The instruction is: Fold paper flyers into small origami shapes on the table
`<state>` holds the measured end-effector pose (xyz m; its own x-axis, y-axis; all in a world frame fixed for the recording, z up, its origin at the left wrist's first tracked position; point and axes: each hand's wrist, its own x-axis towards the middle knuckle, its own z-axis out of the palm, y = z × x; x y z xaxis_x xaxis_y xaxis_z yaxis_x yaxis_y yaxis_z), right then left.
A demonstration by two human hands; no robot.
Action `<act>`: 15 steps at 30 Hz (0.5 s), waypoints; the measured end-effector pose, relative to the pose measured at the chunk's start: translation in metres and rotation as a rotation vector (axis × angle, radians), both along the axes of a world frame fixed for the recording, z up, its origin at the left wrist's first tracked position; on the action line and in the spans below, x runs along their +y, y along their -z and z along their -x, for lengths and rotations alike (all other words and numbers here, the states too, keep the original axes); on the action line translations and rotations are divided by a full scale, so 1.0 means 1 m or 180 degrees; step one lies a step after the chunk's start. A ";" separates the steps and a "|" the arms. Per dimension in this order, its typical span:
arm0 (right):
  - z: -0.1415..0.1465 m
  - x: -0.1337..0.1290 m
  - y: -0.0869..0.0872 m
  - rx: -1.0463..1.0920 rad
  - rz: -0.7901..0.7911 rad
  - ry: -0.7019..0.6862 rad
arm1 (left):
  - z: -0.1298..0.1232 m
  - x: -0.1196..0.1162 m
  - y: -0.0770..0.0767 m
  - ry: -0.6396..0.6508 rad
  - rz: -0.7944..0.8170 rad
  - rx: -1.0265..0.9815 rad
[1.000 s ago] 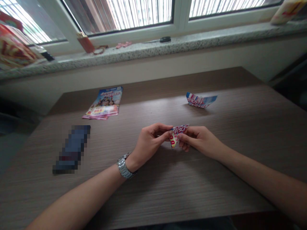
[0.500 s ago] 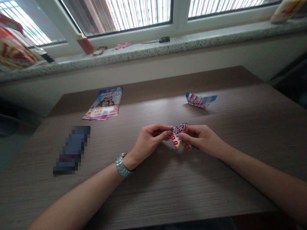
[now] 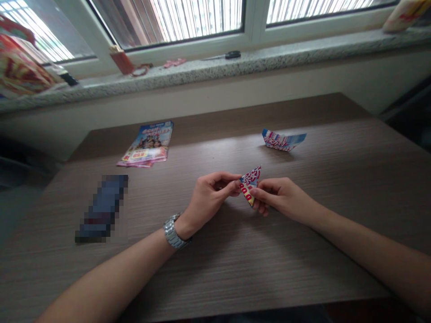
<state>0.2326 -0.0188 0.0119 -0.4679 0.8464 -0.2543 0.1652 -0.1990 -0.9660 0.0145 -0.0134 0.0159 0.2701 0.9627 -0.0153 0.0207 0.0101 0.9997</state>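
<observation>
A small folded paper (image 3: 249, 183), printed in red, white, blue and yellow, is held above the table between both hands. My left hand (image 3: 215, 193), with a metal watch at the wrist, pinches its left corner between thumb and fingers. On the paper's lower right edge my right hand (image 3: 281, 197) has its thumb in front and fingers behind. Farther back on the table stands a folded paper boat (image 3: 283, 140) with similar print. The sides of the held paper behind the fingers are hidden.
A stack of printed flyers (image 3: 150, 142) lies on the wooden table (image 3: 208, 264) at back left. Nearer is a pixelated dark flat object (image 3: 104, 208). Along the granite sill (image 3: 198, 74) are a red item (image 3: 121, 62), scissors-like handles (image 3: 232, 54) and packages.
The held paper has tilted, its top point slightly higher and its lower tip moved right. My right fingers have shifted slightly down along its edge. The whole view has moved a little.
</observation>
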 end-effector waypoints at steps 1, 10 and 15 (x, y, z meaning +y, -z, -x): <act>0.000 0.000 0.000 -0.0011 0.0000 0.0007 | 0.000 0.000 0.000 0.0008 0.0017 -0.0017; -0.001 -0.001 0.000 -0.0148 -0.0261 0.0012 | -0.001 0.000 0.001 0.0021 0.0045 -0.0014; 0.000 -0.002 0.001 -0.0052 -0.0210 -0.0134 | -0.001 0.001 0.000 -0.0063 -0.0032 -0.0095</act>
<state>0.2327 -0.0212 0.0110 -0.4996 0.8413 -0.2064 0.1877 -0.1274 -0.9739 0.0153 -0.0125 0.0156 0.2513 0.9679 0.0023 -0.0094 0.0000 1.0000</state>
